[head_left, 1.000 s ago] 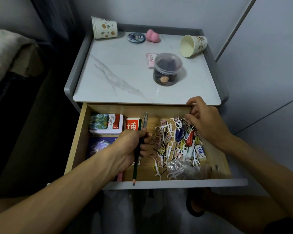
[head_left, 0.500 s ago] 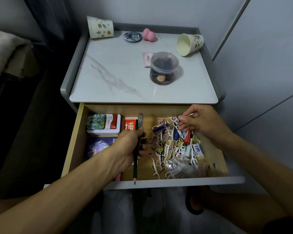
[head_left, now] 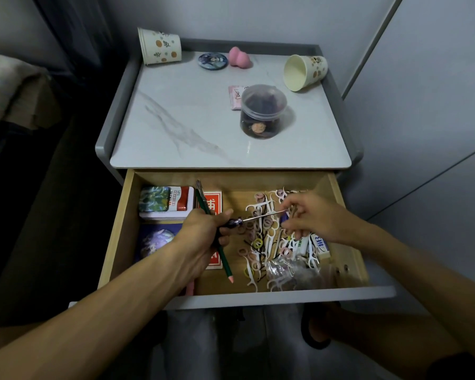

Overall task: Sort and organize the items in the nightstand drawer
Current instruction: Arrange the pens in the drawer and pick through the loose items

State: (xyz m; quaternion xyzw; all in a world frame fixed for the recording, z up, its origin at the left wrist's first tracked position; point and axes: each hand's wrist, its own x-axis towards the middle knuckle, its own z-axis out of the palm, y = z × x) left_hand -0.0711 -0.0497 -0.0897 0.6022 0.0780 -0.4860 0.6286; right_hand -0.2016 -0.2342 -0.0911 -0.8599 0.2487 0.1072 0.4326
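Across to my left hand (head_left: pixel 203 231), which grips pencils (head_left: pixel 224 260), comes the screwdriver (head_left: pixel 255 217); my right hand (head_left: pixel 310 218) pinches its thin, slippery shaft; the handle seems safer.

Green pencil (head_left: pixel 223 259), purple-handled screwdriver (head_left: pixel 235 222), pink sponge (head_left: pixel 238 57), floral cup (head_left: pixel 159 46), marbled top (head_left: pixel 189 127)

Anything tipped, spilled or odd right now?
The right paper cup lies on its side on the nightstand top; floss picks and hair ties sit in a loose tangle across the right half of the drawer.
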